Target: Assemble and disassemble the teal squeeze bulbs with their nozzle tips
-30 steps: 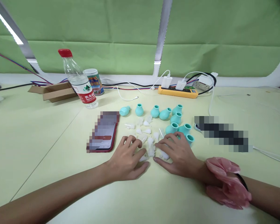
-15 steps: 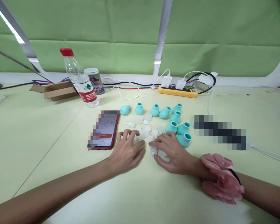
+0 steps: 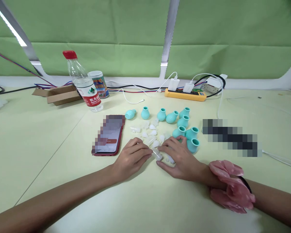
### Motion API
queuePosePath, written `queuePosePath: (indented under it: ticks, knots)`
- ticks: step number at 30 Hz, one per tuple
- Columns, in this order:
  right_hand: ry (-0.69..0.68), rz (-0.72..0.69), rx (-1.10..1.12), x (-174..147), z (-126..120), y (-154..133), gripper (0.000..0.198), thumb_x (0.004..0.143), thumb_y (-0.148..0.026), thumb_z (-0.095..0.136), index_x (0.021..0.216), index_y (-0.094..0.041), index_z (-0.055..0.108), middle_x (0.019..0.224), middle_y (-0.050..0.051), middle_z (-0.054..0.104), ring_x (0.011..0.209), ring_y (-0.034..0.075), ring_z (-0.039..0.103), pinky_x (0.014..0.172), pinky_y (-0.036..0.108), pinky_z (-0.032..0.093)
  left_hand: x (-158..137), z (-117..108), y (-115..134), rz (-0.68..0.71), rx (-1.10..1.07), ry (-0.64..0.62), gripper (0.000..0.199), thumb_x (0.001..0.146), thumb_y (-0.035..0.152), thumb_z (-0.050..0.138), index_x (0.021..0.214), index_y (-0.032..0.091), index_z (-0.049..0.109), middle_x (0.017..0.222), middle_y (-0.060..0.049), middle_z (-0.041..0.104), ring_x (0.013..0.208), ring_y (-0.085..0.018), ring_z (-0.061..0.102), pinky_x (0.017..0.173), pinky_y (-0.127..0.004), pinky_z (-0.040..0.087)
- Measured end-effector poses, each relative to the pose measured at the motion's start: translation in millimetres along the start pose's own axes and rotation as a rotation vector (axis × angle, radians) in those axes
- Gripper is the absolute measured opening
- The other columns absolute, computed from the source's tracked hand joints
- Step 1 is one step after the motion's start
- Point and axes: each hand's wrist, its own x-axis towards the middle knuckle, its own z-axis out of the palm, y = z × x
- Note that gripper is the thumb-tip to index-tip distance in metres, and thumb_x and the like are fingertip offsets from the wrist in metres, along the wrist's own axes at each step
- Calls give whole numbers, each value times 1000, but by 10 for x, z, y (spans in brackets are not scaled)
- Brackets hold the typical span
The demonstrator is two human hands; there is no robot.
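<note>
My left hand (image 3: pixel 133 158) has its thumb and fingertips pinched together at the near-left end of a translucent plastic tube (image 3: pixel 157 154). My right hand (image 3: pixel 180 158) arches over the table just right of that tube, thumb and fingers spread apart, with small white pieces (image 3: pixel 169 159) partly hidden beneath it. Beyond both hands lie several more translucent tubes (image 3: pixel 135 129) and small white plastic pieces (image 3: pixel 153 132). Several turquoise bulb-shaped pieces with open necks, such as the turquoise bulb (image 3: pixel 192 145), stand or lean behind and beside my right hand.
To the left lies a phone (image 3: pixel 109 136) in a red case. Farther back stand a water bottle (image 3: pixel 89 94), a can (image 3: pixel 99 84) and an open cardboard box (image 3: pixel 63 95). A yellow power strip (image 3: pixel 184 95) with chargers and cables runs along the wall. A pixelated dark object (image 3: pixel 230 137) lies right.
My left hand's fingers have closed from spread to a pinch at the tube's end. The tube has tilted from nearly upright in view to slanting. My right thumb has come away from it.
</note>
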Motion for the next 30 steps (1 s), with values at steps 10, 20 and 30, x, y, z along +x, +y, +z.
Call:
queuePosePath:
  ticks: [10, 20, 30]
  knots:
    - [70, -78, 167, -1, 51, 38, 17, 76, -15, 48, 93, -17, 52, 76, 3, 59, 75, 16, 51, 73, 36, 27, 41, 27, -2, -336, -236, -20, 9, 71, 12, 59, 78, 13, 66, 65, -4, 64, 71, -15, 51, 57, -27, 48]
    - [67, -41, 191, 44, 96, -14, 8, 77, -20, 50, 84, -16, 52, 79, 3, 60, 76, 17, 53, 69, 32, 29, 32, 17, -8, -318, -321, 28, 8, 69, 11, 62, 75, 14, 66, 70, -5, 67, 68, -15, 54, 60, -30, 49]
    - [186, -143, 340, 23, 117, 3, 11, 77, -11, 51, 86, -19, 50, 79, 0, 64, 72, 13, 57, 69, 31, 32, 54, 0, 23, -208, -353, 40, 11, 69, 8, 62, 77, 13, 66, 72, -6, 68, 68, -14, 57, 61, -30, 52]
